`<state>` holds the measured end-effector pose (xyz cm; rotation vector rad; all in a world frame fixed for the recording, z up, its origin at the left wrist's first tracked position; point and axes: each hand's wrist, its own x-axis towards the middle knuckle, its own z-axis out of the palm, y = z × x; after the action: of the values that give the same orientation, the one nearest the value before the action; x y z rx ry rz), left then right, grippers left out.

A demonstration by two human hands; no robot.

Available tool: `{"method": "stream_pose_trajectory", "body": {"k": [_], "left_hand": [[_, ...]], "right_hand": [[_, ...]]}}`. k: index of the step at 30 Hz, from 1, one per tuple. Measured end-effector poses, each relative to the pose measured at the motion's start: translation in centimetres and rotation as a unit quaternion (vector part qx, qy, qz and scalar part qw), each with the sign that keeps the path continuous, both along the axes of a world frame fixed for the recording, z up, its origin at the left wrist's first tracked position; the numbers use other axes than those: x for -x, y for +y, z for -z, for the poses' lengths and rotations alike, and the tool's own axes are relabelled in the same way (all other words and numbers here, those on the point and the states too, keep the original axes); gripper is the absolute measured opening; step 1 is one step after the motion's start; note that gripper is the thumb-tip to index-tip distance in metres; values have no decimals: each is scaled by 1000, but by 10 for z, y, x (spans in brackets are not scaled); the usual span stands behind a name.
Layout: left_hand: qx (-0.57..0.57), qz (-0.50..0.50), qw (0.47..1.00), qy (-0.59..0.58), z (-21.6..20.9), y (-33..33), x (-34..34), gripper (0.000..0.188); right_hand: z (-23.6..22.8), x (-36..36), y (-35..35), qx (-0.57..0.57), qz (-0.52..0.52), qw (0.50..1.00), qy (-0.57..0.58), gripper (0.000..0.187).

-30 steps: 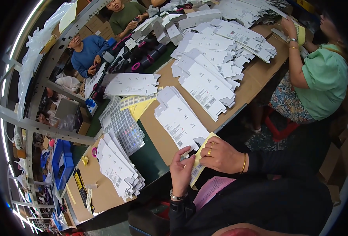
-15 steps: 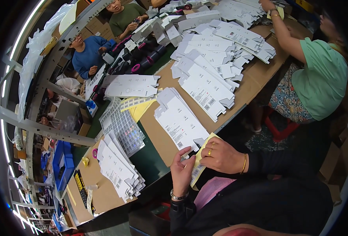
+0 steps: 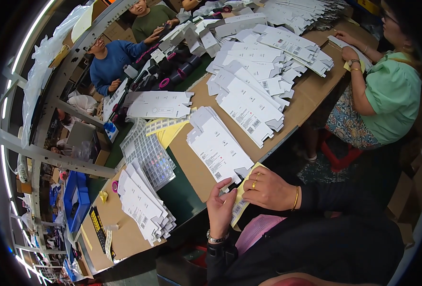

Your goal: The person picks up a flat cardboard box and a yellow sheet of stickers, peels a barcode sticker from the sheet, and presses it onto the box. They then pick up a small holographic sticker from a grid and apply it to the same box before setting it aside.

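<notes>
A narrow yellow-backed sheet of labels (image 3: 240, 206) is held at a slant in front of me, at the table's near edge. My right hand (image 3: 269, 190), with a gold ring and bangle, has its fingers bent over the sheet's upper part. My left hand (image 3: 220, 209) grips the sheet's left edge, thumb and index finger raised with a small gap between their tips; its other fingers are partly hidden. Just beyond both hands lies a stack of flat white box blanks (image 3: 216, 145), its near end close to my fingertips.
More white blanks (image 3: 251, 102) are piled to the right, others (image 3: 144, 205) to the left. Clear and yellow label sheets (image 3: 149, 155) lie between. Co-workers sit across the table (image 3: 104, 66) and at right (image 3: 387, 95). A blue tray (image 3: 76, 200) is far left.
My hands and the label sheet have hardly moved. The co-worker at right has drawn back an arm and now has both hands on a white blank. Co-workers across have shifted their arms.
</notes>
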<state>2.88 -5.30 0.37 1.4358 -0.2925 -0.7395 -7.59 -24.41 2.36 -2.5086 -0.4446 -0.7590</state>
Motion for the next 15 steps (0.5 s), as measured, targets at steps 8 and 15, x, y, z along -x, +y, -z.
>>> {"method": "stream_pose_trajectory", "body": {"k": [8, 15], "left_hand": [[-6, 1, 1000, -6, 3, 1, -1, 39], [-3, -1, 1000, -2, 1, 0, 0, 39]], "right_hand": [[0, 1, 0, 1, -3, 1000, 7, 8], [0, 2, 2, -7, 1, 1000, 21, 10]]}}
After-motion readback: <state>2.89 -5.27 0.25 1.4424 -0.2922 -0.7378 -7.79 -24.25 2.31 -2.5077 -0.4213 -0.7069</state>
